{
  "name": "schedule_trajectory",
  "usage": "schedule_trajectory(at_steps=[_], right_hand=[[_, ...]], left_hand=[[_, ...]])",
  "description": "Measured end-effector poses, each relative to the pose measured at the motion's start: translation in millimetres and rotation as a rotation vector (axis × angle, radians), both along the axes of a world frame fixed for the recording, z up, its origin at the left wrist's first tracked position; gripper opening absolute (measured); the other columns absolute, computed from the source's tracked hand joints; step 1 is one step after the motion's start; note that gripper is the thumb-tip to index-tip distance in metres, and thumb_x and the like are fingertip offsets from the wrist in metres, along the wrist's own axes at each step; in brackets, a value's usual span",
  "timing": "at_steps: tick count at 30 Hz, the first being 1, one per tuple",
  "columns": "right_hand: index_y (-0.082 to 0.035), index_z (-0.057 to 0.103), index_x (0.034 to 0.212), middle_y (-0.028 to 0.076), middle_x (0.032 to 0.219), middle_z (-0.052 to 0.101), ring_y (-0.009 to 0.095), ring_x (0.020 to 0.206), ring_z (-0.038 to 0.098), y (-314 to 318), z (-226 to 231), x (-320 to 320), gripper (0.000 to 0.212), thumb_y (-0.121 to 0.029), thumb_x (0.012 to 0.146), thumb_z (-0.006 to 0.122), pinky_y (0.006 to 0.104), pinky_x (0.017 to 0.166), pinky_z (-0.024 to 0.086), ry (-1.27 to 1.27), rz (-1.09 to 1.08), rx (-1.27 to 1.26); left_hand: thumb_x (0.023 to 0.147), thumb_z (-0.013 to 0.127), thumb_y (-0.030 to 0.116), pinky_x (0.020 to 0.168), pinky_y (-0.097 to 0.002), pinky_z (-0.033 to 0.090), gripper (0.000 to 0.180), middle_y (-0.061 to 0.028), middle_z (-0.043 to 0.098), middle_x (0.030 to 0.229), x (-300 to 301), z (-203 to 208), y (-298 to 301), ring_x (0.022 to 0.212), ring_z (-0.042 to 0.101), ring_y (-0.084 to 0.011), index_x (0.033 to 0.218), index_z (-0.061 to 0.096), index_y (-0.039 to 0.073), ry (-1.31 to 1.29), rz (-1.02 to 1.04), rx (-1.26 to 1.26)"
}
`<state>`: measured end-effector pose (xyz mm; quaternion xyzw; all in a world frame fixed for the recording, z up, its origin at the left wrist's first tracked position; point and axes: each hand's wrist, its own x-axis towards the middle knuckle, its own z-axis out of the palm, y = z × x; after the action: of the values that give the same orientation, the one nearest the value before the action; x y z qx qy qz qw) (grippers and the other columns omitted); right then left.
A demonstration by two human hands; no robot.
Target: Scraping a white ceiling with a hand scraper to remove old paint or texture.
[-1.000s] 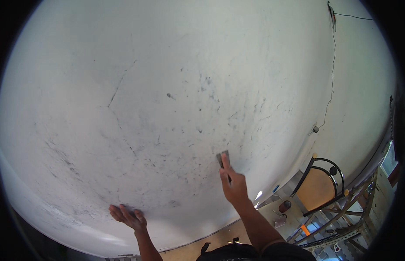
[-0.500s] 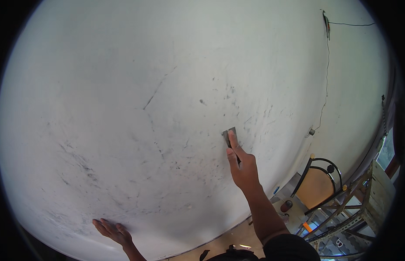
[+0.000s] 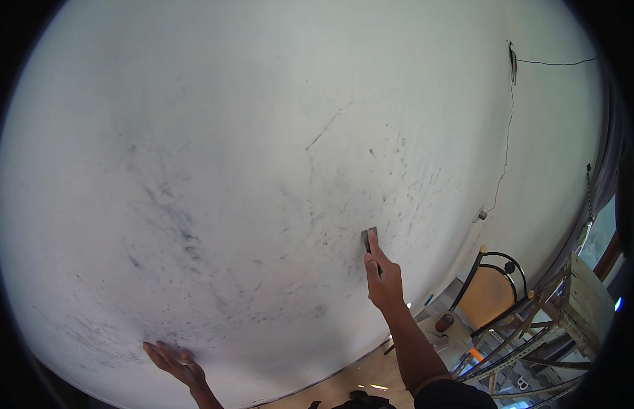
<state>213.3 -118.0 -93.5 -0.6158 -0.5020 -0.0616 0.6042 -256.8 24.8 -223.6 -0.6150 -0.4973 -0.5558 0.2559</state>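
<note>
A white wall point(image 3: 228, 88), smudged with dark scuffs and thin cracks, fills most of the view. My right hand point(image 3: 386, 285) grips a putty knife point(image 3: 368, 234) with a dark grey blade. Its index finger stretches along the tool toward the blade, which is at the wall's surface right of the middle; the palm hides most of the handle. At the lower left, my left hand point(image 3: 175, 362) rests on the wall with its fingers extended, holding nothing, beside a patch of dark smears point(image 3: 99, 334).
On the right stand a black-framed chair point(image 3: 488, 296) with a tan back and a metal frame with a wooden top point(image 3: 589, 307). A thin wire point(image 3: 505, 150) runs down the wall to a small box point(image 3: 482, 215). Tan floor point(image 3: 361, 375) shows below.
The view has shifted, so the wall marks sit farther right. Against those marks, the putty knife in my right hand is lower and farther left. My left hand stays at the wall with fingers extended.
</note>
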Motion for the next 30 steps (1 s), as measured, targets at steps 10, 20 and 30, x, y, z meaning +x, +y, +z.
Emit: schedule_trajectory(at_steps=[10,20,30], right_hand=[[-0.003,0.040,0.152,0.022,0.148,0.051,0.028,0.136,0.051,9.7,20.4,-66.0,0.053,-0.031,0.107,0.048,0.0322,0.109,0.038,-0.023,0.123,0.033],[-0.013,0.039,0.154,0.021,0.142,0.055,0.034,0.117,0.065,21.7,77.2,-92.2,0.050,-0.028,0.107,0.046,0.0346,0.095,0.051,-0.150,0.102,0.029],[-0.017,0.037,0.156,0.022,0.097,0.073,0.030,0.070,0.067,24.4,134.0,-126.4,0.051,-0.027,0.107,0.047,0.0357,0.076,0.052,-0.097,0.090,0.023]], left_hand=[[0.104,0.031,0.060,0.120,-0.0543,0.020,0.074,-0.0212,0.015,0.165,-23.3,6.9,-7.6,0.153,0.015,-0.0401,0.156,0.031,0.008,0.077,-0.063,-0.051],[0.106,0.036,0.051,0.120,-0.0601,0.010,0.070,-0.0246,0.011,0.165,-13.7,32.7,6.4,0.152,0.010,-0.0446,0.158,0.023,0.006,0.161,-0.050,0.039],[0.104,0.032,0.060,0.121,-0.0590,0.002,0.081,-0.0227,0.001,0.167,-30.4,21.4,7.1,0.154,-0.002,-0.0422,0.160,0.011,0.007,0.260,0.005,-0.065]])
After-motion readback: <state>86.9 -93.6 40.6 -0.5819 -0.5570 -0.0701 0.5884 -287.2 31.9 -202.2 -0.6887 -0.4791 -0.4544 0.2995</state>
